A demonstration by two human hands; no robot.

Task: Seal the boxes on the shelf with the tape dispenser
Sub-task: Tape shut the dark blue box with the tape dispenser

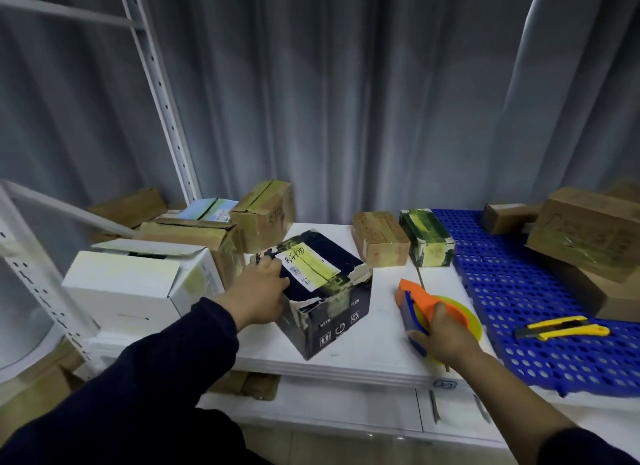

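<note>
Your right hand (446, 340) grip wraps tape dispenser (424, 303) at shelf (381, 329) front; left hand (258, 291) grip clasps dark box (325, 291) at top-left edge, label up.

Worn on the head, wide-angle; looks forward and down, close over the white shelf (381, 329), grey curtain (346, 101) filling the upper frame.

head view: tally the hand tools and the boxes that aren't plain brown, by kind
hand tools: 2 (tape dispenser, yellow knife)
non-brown boxes: 4 (white box, dark box, green box, pale blue box)
total: 6
</note>
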